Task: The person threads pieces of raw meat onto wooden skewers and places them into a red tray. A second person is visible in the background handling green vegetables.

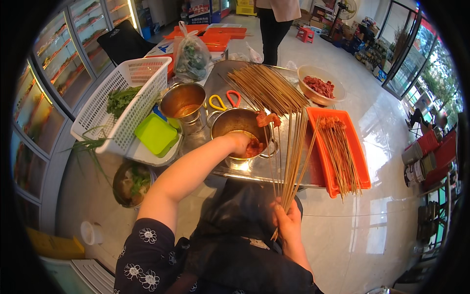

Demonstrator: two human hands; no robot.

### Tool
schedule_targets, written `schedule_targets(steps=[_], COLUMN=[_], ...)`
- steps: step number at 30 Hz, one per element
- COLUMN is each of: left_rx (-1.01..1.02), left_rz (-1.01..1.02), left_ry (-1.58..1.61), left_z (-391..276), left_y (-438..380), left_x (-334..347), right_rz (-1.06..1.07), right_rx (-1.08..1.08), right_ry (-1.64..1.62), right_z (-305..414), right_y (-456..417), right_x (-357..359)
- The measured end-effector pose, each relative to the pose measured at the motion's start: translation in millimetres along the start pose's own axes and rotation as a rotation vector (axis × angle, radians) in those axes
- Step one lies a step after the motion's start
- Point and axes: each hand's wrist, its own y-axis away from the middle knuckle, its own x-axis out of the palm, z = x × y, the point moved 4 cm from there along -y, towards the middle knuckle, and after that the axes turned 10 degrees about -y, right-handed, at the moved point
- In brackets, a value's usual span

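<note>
My left hand (239, 143) reaches down into a steel pot (228, 122) with two side handles. Marinated red meat pieces (254, 147) lie beside its fingertips, which are hidden, so I cannot tell whether they grip any. In my right hand (288, 219), near my lap, is a bundle of bamboo skewers (292, 158) held by the lower ends. At least two of these skewers carry meat (267, 119) at their tips, just above the pot's right rim. An orange tray (357, 154) to the right contains several finished-looking skewers (339, 158) with meat at the far ends.
A large pile of bare skewers (270, 88) covers the back of the metal table (220, 73). Beyond the tray stands a bowl (306, 71) of raw meat. Scissors (233, 98), a second steel pot (183, 96), a green tray (156, 135) and a white basket (121, 136) sit leftward. A person (271, 33) stands behind.
</note>
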Motion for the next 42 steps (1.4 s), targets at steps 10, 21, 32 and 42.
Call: schedule_targets(steps=[10, 21, 32, 42], left_rx=[0.051, 0.203, 0.184, 0.134], left_rz=[-0.126, -0.247, -0.3, -0.342], left_ry=[0.912, 1.316, 1.266, 1.28], left_z=[25.7, 26.4, 13.4, 14.3], left_y=[3.3, 34.6, 46.9, 42.2], left_x=[-11.6, -29.3, -38.1, -31.1], right_rz=[-0.095, -0.113, -0.159, -0.146], right_rx=[0.01, -0.41, -0.419, -0.488], right_ry=[0.089, 0.634, 0.775, 0.874], right_z=[3.6, 9.6, 10.9, 22.4], right_y=[3.3, -5.7, -6.4, -3.3], right_x=[-5.6, -23.6, -20.6, -11.5])
